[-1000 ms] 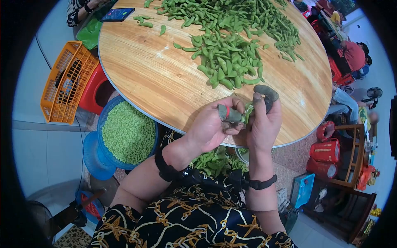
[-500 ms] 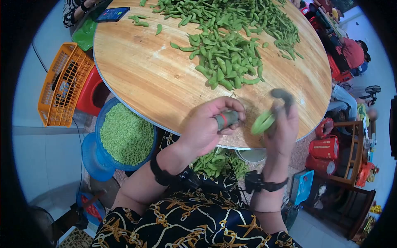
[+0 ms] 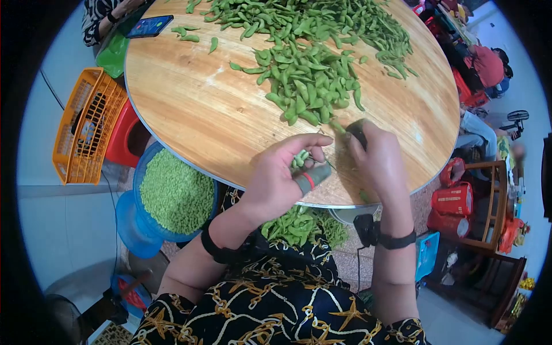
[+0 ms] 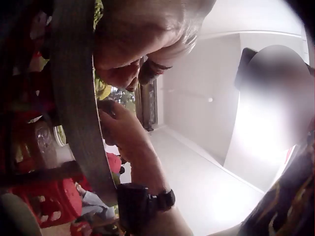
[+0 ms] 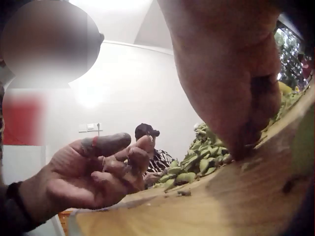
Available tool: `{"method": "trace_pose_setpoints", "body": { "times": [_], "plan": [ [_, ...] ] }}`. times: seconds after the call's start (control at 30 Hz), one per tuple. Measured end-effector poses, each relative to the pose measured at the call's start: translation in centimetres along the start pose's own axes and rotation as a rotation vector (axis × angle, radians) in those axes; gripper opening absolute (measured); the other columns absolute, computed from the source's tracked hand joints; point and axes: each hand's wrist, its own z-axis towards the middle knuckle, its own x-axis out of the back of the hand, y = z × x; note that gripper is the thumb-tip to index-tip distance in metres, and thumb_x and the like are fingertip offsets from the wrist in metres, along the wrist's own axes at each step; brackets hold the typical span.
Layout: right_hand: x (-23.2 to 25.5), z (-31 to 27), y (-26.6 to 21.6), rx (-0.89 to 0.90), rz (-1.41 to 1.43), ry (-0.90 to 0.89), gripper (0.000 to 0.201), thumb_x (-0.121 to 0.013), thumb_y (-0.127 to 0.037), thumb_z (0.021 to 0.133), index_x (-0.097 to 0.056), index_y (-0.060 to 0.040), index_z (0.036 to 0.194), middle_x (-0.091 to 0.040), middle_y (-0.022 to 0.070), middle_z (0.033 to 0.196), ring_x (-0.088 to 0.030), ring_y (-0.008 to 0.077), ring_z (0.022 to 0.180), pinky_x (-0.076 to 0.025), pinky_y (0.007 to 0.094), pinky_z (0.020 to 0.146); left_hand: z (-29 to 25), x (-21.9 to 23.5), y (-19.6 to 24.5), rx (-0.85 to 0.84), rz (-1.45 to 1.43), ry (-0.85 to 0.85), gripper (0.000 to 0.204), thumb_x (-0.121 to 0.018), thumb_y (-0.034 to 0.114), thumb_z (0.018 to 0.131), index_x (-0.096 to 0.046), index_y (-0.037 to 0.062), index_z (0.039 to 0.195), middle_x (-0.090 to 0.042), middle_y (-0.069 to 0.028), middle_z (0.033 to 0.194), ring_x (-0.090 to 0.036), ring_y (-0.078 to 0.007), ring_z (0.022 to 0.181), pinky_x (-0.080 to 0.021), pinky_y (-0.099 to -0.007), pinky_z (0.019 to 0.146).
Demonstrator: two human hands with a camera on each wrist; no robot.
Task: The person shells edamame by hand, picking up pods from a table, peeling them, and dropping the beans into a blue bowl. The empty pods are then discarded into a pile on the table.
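Note:
My left hand (image 3: 275,177) is held palm up over the table's near edge, its fingers curled around a few shelled green beans (image 3: 299,158). A grey-green sleeve with a red band (image 3: 312,179) covers its thumb. To the right, my right hand (image 3: 379,155) reaches down to the tabletop, thumb and dark-covered finger pinching the end of a green soybean pod (image 3: 337,125) at the near tip of the pod pile (image 3: 310,86). In the right wrist view these fingertips are low over the wood. A green pod shell (image 3: 364,196) shows by the table edge under the right wrist.
The round wooden table (image 3: 190,98) bears the pods and a phone (image 3: 150,26). Below left stands a blue basket (image 3: 140,190) of shelled beans, near an orange crate (image 3: 86,132) and a red stool (image 3: 123,135). Under the edge are pod shells (image 3: 296,225) and a pale bucket (image 3: 348,215).
The hands have moved apart. My right hand carried an opened pod away to the right, released it, and moved forward to the pile. The beans now lie in my left hand.

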Motion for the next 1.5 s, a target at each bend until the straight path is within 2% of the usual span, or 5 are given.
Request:
{"method": "trace_pose_setpoints", "body": {
  "times": [0.17, 0.27, 0.47, 1.07, 1.5],
  "plan": [
    [0.0, -3.2, -1.1, -0.333, 1.180, -0.229, 0.016, -0.059, -0.017, 0.085, -0.057, -0.0015, 0.084, -0.049, -0.0065, 0.063, -0.039, 0.0013, 0.053, -0.030, 0.0174, 0.046, -0.1, -0.9, 0.7, -0.063, 0.249, -0.061, 0.046, -0.067, -0.004, 0.072, -0.056, 0.0089, 0.115, -0.049, 0.0023, 0.090, -0.045, -0.0061, 0.083, -0.041, -0.0193, 0.069],
    [0.5, -4.0, -2.2, -0.380, 1.405, -0.279, 0.016, -0.058, -0.018, 0.087, -0.057, -0.0027, 0.084, -0.047, -0.0061, 0.061, -0.036, 0.0013, 0.050, -0.028, 0.0180, 0.045, 0.0, -1.3, 0.0, -0.129, 0.204, -0.028, 0.039, -0.065, -0.003, 0.074, -0.057, 0.0069, 0.111, -0.053, 0.0019, 0.090, -0.048, -0.0066, 0.081, -0.042, -0.0207, 0.068],
    [1.3, -5.3, -3.5, -0.319, 1.323, -0.191, 0.019, -0.047, -0.021, 0.093, -0.053, -0.0032, 0.091, -0.046, -0.0043, 0.064, -0.036, 0.0032, 0.054, -0.029, 0.0187, 0.049, -0.2, -0.5, 0.2, 0.148, -0.493, 0.089, 0.013, -0.060, 0.010, 0.085, -0.062, 0.0027, 0.095, -0.061, 0.0017, 0.079, -0.051, -0.0033, 0.071, -0.041, -0.0172, 0.064],
    [0.5, -6.3, -3.7, -0.515, 1.813, -0.534, 0.015, -0.045, -0.016, 0.093, -0.053, -0.0036, 0.093, -0.050, -0.0022, 0.067, -0.038, 0.0029, 0.050, -0.031, 0.0173, 0.045, -0.4, 0.0, 0.8, 0.072, -0.343, -0.180, 0.016, -0.061, 0.016, 0.084, -0.059, 0.0024, 0.090, -0.058, -0.0001, 0.082, -0.053, -0.0050, 0.073, -0.042, -0.0187, 0.062],
    [-1.8, -4.7, -3.9, -0.207, 0.903, 0.058, 0.011, -0.048, -0.007, 0.088, -0.056, 0.0006, 0.087, -0.050, -0.0015, 0.064, -0.044, 0.0050, 0.060, -0.038, 0.0207, 0.054, 0.5, -0.8, -0.6, -0.009, -0.052, 0.137, 0.029, -0.061, 0.003, 0.080, -0.054, 0.0036, 0.108, -0.056, 0.0000, 0.094, -0.050, -0.0062, 0.082, -0.041, -0.0195, 0.076]
  ]
}}
